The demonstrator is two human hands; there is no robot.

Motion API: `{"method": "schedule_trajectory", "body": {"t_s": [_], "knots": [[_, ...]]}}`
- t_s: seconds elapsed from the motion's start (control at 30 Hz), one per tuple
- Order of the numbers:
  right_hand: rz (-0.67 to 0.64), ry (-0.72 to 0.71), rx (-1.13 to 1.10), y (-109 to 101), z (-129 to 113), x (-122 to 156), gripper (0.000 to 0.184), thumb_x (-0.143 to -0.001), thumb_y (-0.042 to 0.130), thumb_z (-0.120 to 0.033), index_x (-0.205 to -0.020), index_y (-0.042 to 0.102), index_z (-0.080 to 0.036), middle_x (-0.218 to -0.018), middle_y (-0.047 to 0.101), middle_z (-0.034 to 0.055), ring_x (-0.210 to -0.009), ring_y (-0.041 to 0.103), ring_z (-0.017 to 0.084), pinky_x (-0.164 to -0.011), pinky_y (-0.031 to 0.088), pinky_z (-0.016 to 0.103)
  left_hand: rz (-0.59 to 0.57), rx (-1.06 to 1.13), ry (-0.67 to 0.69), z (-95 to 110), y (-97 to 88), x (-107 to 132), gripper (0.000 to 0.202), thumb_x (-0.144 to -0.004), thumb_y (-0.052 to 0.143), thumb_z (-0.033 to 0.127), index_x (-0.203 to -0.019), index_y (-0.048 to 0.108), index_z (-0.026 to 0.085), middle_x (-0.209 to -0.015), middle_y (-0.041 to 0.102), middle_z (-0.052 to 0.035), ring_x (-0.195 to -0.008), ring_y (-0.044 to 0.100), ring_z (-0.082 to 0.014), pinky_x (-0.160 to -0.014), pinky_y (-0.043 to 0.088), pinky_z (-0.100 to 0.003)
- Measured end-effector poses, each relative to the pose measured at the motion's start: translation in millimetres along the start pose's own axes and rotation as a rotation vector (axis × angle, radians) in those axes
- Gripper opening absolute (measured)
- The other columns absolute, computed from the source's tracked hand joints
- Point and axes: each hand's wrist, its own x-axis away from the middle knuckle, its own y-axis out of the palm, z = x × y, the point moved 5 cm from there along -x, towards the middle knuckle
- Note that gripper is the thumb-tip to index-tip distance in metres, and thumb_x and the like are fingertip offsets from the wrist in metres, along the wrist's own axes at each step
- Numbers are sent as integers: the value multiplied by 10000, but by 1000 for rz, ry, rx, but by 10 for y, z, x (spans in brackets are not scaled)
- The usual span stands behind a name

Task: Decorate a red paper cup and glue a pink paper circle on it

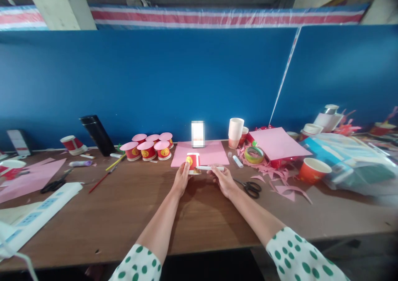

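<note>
My left hand [183,176] grips a red paper cup [194,160] with a yellow emblem and a white rim at its lower end. In my right hand [223,178] is a white, pen-like stick [207,168], its tip touching or very near the cup's lower right side; whether it is a glue stick or a pen I cannot tell. Both hands are over the table, just in front of a stack of pink paper sheets [214,154]. To the left stand several red cups [146,152] topped with pink paper discs. Black-handled scissors [251,189] lie beside my right wrist.
Stacked white cups [236,128], a tape roll [254,155] and pink scraps [273,172] are at right, with an orange cup [314,171] and a plastic bag [351,160] farther over. A black bottle [98,135] and a power strip [46,210] are at left. A blue partition [155,77] bounds the back.
</note>
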Motion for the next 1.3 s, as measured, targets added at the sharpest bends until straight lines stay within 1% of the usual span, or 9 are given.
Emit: {"method": "schedule_trajectory", "body": {"t_s": [0.13, 0.23, 0.37, 0.53, 0.73, 0.83, 0.97, 1.17, 1.3], "knots": [[-7, 4, 8, 0, 3, -1, 331, -635, 696, -466, -787, 679, -172, -637, 654, 31, -557, 528, 110, -420, 324, 180, 14, 11, 2, 10, 2, 3, 479, -737, 536, 551, -1032, 556, 174, -975, 646, -121, -855, 627, -245, -718, 499, -335], [-15, 3, 4, 3, -2, 5, 310, -643, 696, -454, -773, 677, -173, -621, 645, 23, -554, 517, 103, -425, 322, 176, 13, 13, 3, 12, 2, 5, 464, -742, 534, 546, -1027, 557, 181, -947, 646, -110, -837, 630, -241, -723, 497, -341], [-18, 6, -2, 10, -10, 14, 315, -648, 690, -455, -796, 675, -177, -649, 656, 24, -569, 525, 106, -429, 323, 177, 3, 12, 3, -3, -3, 0, 461, -755, 522, 543, -1036, 551, 179, -958, 639, -107, -852, 625, -238, -756, 494, -350], [-15, 21, -4, 9, -2, 13, 306, -629, 702, -450, -730, 666, -164, -568, 629, 11, -502, 503, 97, -418, 308, 184, 25, 18, 18, -9, -19, -11, 431, -747, 529, 548, -971, 575, 182, -957, 641, -112, -889, 616, -247, -757, 497, -340], [10, 8, -21, -9, -5, 1, 309, -660, 677, -454, -805, 670, -181, -670, 661, 27, -562, 533, 103, -426, 319, 178, 11, 14, 0, -5, -14, -3, 454, -750, 518, 560, -998, 572, 184, -1003, 647, -122, -899, 621, -255, -748, 498, -346], [17, 10, -21, -12, 3, -3, 304, -649, 686, -445, -799, 673, -181, -653, 658, 24, -563, 534, 107, -424, 320, 180, 13, 27, -1, -15, -26, -4, 476, -741, 530, 561, -1019, 569, 176, -991, 651, -128, -887, 625, -257, -737, 502, -346], [15, 18, -21, -8, 4, 2, 303, -632, 698, -441, -764, 675, -170, -606, 643, 20, -536, 520, 103, -417, 316, 182, 28, 47, 5, -40, -47, -20, 474, -727, 544, 566, -995, 577, 176, -993, 654, -130, -879, 628, -251, -728, 507, -338], [17, 24, -38, -9, -2, 5, 304, -651, 686, -444, -801, 667, -181, -668, 660, 23, -562, 529, 97, -426, 321, 172, 28, 40, -5, -68, -64, -37, 486, -740, 527, 566, -1020, 574, 172, -1012, 652, -139, -901, 626, -258, -732, 507, -345], [11, 34, -39, -9, 8, 4, 305, -631, 700, -439, -777, 667, -173, -645, 656, 23, -551, 529, 102, -419, 320, 177, 40, 53, -13, -63, -65, -32, 481, -729, 538, 570, -992, 581, 170, -1011, 654, -142, -925, 619, -269, -739, 508, -348]]}}
